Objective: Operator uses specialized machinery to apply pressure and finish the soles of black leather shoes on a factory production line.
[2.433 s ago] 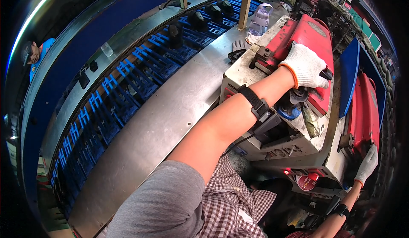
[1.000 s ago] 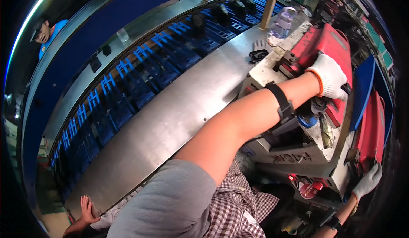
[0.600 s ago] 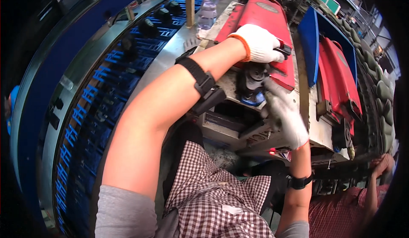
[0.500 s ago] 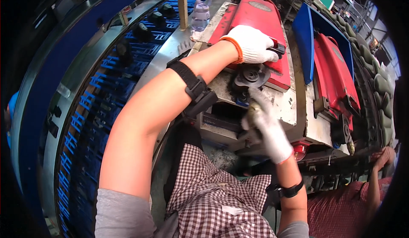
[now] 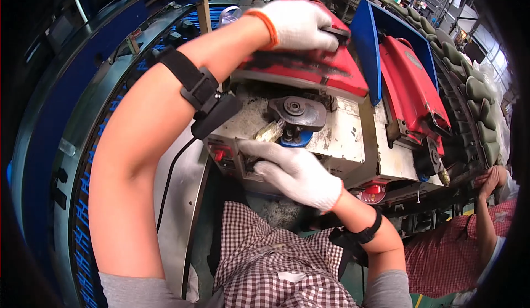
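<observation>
My left hand (image 5: pixel 301 25), in a white knit glove with an orange cuff, is closed around the black handle (image 5: pixel 338 33) of a red machine cover (image 5: pixel 345 75). The cover is tilted and blurred, its near edge lifted off the pale machine body (image 5: pixel 345 137). In front of it, a dark metal clamp plate (image 5: pixel 309 113) with a round centre sits over a blue base. A yellowish wrapped lever (image 5: pixel 269 133) points from it toward the front left. Close below the lever is my gloved right hand (image 5: pixel 295 173), fingers stretched left and apart, partly covering the machine's front edge.
A second red-covered machine (image 5: pixel 411 81) stands to the right behind a blue panel (image 5: pixel 365 48). Along the left runs a rack of blue parts (image 5: pixel 83 225). Olive padded pieces (image 5: pixel 480 109) line the far right, where another person's hand (image 5: pixel 490 181) shows. A red switch (image 5: pixel 222 153) is at the front left.
My left hand has raised the red cover's near edge and moved up and left. The wrapped lever has swung left, and my right hand has moved left, its fingers now stretched out. The view has shifted.
</observation>
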Demonstrator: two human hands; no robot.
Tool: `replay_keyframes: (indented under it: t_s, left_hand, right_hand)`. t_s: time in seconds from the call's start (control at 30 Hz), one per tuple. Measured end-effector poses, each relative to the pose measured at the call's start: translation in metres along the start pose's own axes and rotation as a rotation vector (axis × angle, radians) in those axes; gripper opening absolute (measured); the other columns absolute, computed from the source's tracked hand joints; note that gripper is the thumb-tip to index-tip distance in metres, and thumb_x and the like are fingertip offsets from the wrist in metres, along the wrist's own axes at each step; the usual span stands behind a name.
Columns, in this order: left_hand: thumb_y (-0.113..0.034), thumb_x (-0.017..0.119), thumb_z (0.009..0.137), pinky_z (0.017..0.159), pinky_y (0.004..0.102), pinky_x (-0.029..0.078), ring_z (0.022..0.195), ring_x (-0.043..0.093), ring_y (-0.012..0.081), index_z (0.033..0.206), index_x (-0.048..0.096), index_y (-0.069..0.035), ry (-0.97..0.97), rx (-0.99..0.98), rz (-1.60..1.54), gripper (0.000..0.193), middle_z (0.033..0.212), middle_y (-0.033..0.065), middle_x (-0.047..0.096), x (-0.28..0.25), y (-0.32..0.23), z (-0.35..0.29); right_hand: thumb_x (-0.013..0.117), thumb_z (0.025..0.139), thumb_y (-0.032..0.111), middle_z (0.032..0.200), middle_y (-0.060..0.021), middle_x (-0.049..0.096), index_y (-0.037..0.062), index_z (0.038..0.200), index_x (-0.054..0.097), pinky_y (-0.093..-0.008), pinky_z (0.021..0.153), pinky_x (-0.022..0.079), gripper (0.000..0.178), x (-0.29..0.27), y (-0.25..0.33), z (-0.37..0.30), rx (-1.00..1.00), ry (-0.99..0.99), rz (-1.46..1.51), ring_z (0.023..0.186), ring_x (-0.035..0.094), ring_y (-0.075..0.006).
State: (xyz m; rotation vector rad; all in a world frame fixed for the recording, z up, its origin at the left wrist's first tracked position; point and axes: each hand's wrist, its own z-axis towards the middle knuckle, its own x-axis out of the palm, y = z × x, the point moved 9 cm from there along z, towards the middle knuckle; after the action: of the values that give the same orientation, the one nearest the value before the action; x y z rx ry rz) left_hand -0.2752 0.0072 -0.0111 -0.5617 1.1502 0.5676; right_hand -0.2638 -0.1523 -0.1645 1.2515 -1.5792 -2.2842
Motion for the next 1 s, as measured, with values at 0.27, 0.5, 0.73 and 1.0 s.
replay_keyframes:
  t_s: [0.27, 0.5, 0.73, 1.0]
  left_hand:
    - [-0.039, 0.069, 0.090, 0.101, 0.0500, 0.051, 0.114, 0.066, 0.0411, 0.126, 0.068, -0.007, -0.836, 0.383, 0.246, 0.049, 0.120, 0.0211, 0.071, -0.101, 0.000, 0.011]
    - [-0.036, 0.070, 0.093, 0.111, 0.0498, 0.041, 0.124, 0.057, 0.0416, 0.142, 0.058, -0.003, -0.819, 0.391, 0.234, 0.061, 0.133, 0.0237, 0.064, -0.106, 0.002, -0.014]
    - [-0.034, 0.073, 0.094, 0.111, 0.0361, 0.048, 0.132, 0.062, 0.0231, 0.148, 0.060, -0.012, -0.772, 0.078, -0.264, 0.060, 0.145, 0.0132, 0.065, -0.057, 0.032, -0.097]
    - [-0.029, 0.057, 0.108, 0.123, 0.0492, 0.039, 0.145, 0.049, 0.0363, 0.162, 0.033, 0.000, -0.671, -0.425, -1.786, 0.066, 0.159, 0.0241, 0.046, 0.097, 0.101, -0.222]
  right_hand:
    - [0.064, 0.099, 0.013, 0.121, -0.0191, 0.072, -0.0005, 0.125, 0.069, -0.0420, 0.101, 0.054, 0.030, -0.153, -0.032, 0.039, -0.197, -0.562, -0.426, 0.114, 0.069, -0.0343]
    - [0.075, 0.080, 0.062, 0.163, -0.0395, 0.031, 0.0061, 0.167, 0.028, -0.0446, 0.124, 0.035, 0.113, -0.169, -0.118, 0.154, 0.497, -0.337, -0.615, 0.148, 0.043, -0.0497]
    - [0.071, 0.085, 0.048, 0.147, -0.0285, 0.058, 0.0019, 0.157, 0.044, -0.0411, 0.110, 0.050, 0.089, -0.217, -0.169, 0.149, 0.312, -0.384, 0.047, 0.133, 0.062, -0.0379]
    - [0.060, 0.097, 0.039, 0.135, -0.0182, 0.068, 0.0023, 0.138, 0.060, -0.0531, 0.105, 0.054, 0.055, -0.151, -0.093, 0.050, 0.055, -0.456, 1.199, 0.119, 0.070, -0.0308]
